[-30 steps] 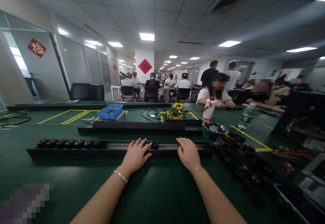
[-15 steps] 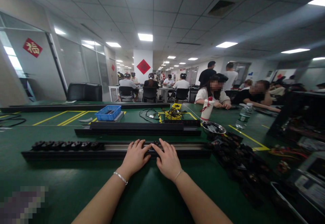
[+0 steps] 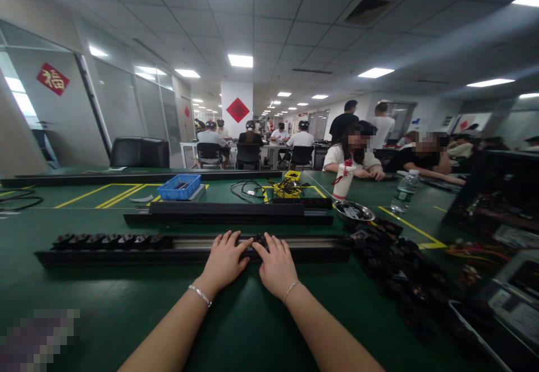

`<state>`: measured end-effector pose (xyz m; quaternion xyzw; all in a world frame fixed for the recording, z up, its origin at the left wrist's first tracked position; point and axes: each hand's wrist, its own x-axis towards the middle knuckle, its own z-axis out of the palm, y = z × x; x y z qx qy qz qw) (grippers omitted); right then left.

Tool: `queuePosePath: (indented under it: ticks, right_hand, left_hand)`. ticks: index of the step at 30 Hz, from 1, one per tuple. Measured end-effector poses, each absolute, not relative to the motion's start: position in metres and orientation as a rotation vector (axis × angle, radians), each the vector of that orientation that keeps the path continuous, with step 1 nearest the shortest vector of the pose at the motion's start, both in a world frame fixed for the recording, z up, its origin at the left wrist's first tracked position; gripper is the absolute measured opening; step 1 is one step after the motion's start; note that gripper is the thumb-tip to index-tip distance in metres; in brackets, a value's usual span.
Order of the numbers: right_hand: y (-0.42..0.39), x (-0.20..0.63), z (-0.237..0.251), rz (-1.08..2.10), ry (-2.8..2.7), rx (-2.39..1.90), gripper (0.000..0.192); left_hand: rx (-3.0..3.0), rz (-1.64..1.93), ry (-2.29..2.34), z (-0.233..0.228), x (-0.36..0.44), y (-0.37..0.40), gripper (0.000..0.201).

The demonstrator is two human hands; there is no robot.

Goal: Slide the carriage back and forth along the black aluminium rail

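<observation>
Rail (image 3: 122, 258): black, long, lay on the green tabletop (image 3: 126, 316), w/ pale strip (image 3: 189, 244) visible along its inside.
L hand (image 3: 224, 259): rested over front wall of rail, fingers spread, thumb apart from index finger; it was not closed.
R hand (image 3: 275, 268): was just beside L hand, nearly its mirror, also w/ thumb & index finger apart.
Small part (image 3: 260, 238): dark, sat at the rail, R of its middle, by the fingertips of both hands; if they pressed it, I could not tell.
Good handling: IMO, needed light & equal pressure from both sides, w/ part kept level; pushing w/ one hand only could have tilted it.
Long axis: rail ran L to R, approx. parallel w/ second rail (image 3: 227, 210) behind; its R end was nr the heap of black parts (image 3: 400, 273).
Part's direction: unclear, b/c fingers hid much of it.
Module row (image 3: 112, 241): sat along L portion of rail, well apart from small part.
</observation>
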<state>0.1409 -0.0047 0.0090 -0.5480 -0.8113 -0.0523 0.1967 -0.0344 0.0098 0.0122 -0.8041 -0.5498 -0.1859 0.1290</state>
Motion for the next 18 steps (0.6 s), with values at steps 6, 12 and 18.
queuePosePath:
  ticks: [6, 12, 18]
  right_hand:
    - [-0.0044, 0.1428, 0.0086, -0.138, -2.259, -1.514, 0.05]
    - [-0.005, 0.1431, 0.0085, -0.143, -2.218, -1.543, 0.049]
    - [-0.0056, 0.1457, 0.0114, -0.119, -2.141, -1.597, 0.044]
  left_hand:
    - [-2.336, -0.55, -1.583, 0.012, -0.0346, 0.0102, 0.044]
    - [-2.341, -0.551, -1.601, 0.0126, -0.0341, 0.009, 0.043]
    - [-2.343, -0.545, -1.597, 0.0132, -0.034, 0.0085, 0.04]
